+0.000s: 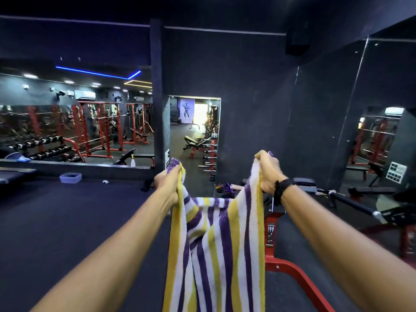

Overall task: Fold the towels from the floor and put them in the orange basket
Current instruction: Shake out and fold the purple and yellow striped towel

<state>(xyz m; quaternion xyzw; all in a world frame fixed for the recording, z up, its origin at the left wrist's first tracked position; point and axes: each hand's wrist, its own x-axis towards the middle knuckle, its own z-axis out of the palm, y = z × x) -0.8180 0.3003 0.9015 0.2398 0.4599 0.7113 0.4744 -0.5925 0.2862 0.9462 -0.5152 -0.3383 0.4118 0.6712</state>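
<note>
A purple, yellow and white striped cotton towel [221,248] hangs lengthwise in the air, held up by its top corners, its upper edge sagging between them.

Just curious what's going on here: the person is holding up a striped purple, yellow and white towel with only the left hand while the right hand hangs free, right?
Not quite. The head view shows both hands holding the striped towel: the left hand grips one upper corner and the right hand grips the other. The purple, yellow and white stripes are as you said.
</note>
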